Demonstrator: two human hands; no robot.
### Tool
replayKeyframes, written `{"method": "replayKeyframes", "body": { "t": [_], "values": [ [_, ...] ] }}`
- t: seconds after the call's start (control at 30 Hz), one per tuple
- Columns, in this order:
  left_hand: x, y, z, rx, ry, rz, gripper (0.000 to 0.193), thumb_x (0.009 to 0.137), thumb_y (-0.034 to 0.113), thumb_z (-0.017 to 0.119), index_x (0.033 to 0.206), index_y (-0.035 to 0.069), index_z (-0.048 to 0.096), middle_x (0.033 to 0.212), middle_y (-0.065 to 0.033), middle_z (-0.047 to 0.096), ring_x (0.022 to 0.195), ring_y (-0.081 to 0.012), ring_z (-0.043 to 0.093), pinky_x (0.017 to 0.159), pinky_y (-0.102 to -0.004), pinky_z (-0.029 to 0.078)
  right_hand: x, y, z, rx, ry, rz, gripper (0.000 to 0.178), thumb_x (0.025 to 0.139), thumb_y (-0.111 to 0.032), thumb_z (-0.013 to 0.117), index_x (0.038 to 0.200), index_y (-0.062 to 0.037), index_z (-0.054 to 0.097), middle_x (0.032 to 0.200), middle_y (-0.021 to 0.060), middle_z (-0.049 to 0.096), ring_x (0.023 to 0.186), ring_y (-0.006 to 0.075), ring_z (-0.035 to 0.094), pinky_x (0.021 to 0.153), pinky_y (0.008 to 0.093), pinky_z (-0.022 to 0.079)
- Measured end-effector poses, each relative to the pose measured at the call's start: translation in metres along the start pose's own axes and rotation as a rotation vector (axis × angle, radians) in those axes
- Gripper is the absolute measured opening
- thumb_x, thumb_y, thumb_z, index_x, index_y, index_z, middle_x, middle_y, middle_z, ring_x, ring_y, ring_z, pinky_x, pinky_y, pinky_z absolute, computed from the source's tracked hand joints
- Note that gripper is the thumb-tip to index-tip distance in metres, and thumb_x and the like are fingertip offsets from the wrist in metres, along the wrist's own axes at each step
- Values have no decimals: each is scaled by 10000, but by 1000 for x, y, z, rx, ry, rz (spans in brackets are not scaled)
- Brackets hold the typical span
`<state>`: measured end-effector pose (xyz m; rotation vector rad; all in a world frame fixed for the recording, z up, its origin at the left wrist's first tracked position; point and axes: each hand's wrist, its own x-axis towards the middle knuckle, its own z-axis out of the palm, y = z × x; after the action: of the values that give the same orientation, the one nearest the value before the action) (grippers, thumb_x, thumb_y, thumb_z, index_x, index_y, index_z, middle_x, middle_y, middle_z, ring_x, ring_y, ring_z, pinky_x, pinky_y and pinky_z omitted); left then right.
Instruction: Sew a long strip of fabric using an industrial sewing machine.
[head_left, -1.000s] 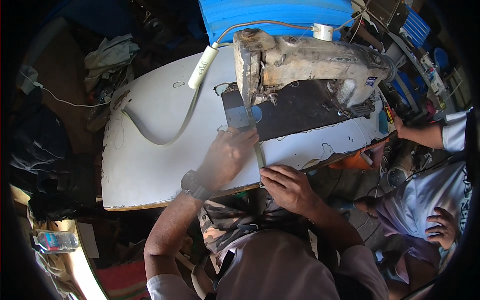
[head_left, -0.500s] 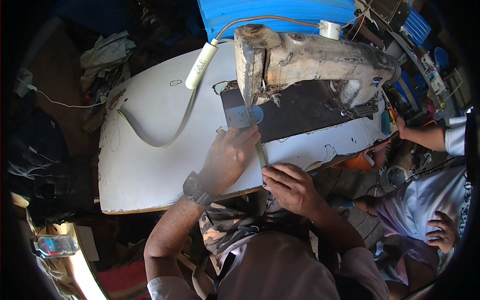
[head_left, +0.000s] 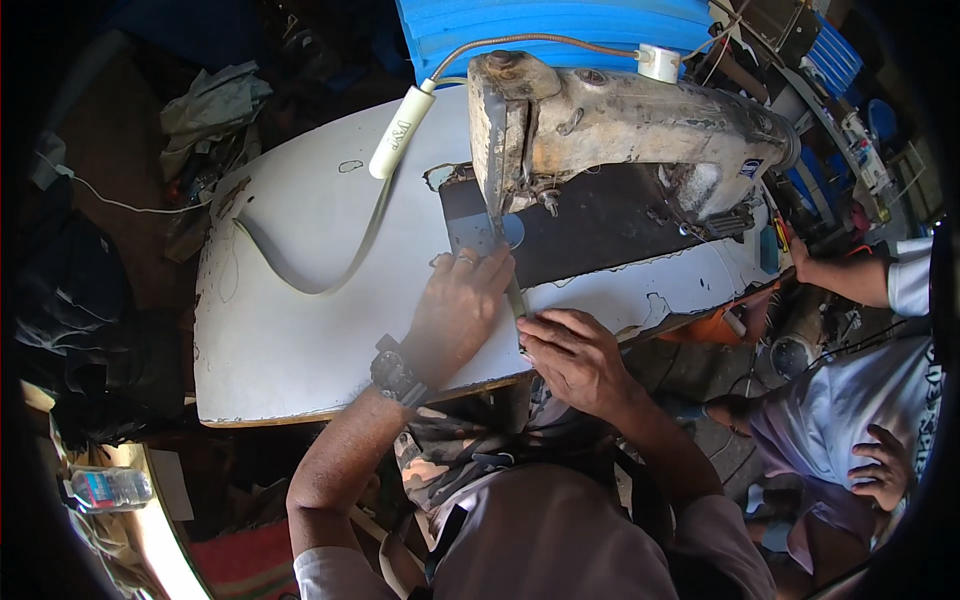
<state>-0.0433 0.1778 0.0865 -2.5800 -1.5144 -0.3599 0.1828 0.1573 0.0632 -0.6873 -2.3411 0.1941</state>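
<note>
A worn, grimy sewing machine (head_left: 620,120) stands on the white table, its needle end above a dark bed plate. A narrow grey-green strap (head_left: 516,298) runs from under the needle area toward me. My left hand (head_left: 462,300), with a watch at the wrist, bears on the strap just in front of the needle, fingers bent and close together. Nearer the table edge, my right hand (head_left: 572,362) pinches the strap between thumb and fingers. A long curved strap length (head_left: 365,255) lies on the table at left. The needle tip is hard to make out.
A white lamp (head_left: 402,132) on a bendable neck hangs over the white table (head_left: 290,350), whose edges are chipped. Blue sheets (head_left: 560,25) are stacked behind the machine. At right, another person's hand (head_left: 800,258) rests by the table end. A plastic bottle (head_left: 110,490) lies lower left.
Both hands have shifted slightly away from me, toward the needle. Less of the strap shows between them. The looped length at left looks much the same.
</note>
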Motion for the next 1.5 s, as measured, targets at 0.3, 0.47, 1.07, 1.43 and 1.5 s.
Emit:
{"method": "replayKeyframes", "body": {
  "t": [0.3,0.47,1.07,1.43,1.5],
  "values": [
    [-1,3,0,-40,-5,1,463,929,52,666,1388,-13,663,1487,-121,631,1245,-275,612,1018,-423,499,12,6,2,4,44,36,260,821,-20,815,1078,-8,776,1195,102,767,1133,301,690,973,431,566],
    [4,-1,5,-35,7,-6,476,922,49,672,1394,-13,661,1480,-120,638,1228,-271,618,1001,-421,503,19,10,3,11,24,73,251,820,-25,816,1067,-23,771,1193,77,767,1123,304,688,977,442,557],
    [21,-36,7,-259,92,144,315,917,74,770,1225,139,778,1235,-63,688,1111,-269,694,981,-407,594,26,12,4,-3,37,155,271,803,-8,817,1070,-29,771,1093,78,668,957,295,638,859,421,542],
    [29,-37,-1,-393,8,192,191,919,164,784,1100,116,819,1187,-55,703,1098,-251,687,948,-397,603,21,12,7,62,151,156,244,774,33,828,1006,-22,779,980,74,679,908,291,647,803,413,559],
    [30,-38,3,-413,9,193,190,919,171,784,1096,112,821,1177,-56,708,1086,-251,685,943,-401,599,21,12,7,59,144,162,256,775,31,830,1021,-23,778,989,79,685,917,296,651,806,413,560]
  ]
}}
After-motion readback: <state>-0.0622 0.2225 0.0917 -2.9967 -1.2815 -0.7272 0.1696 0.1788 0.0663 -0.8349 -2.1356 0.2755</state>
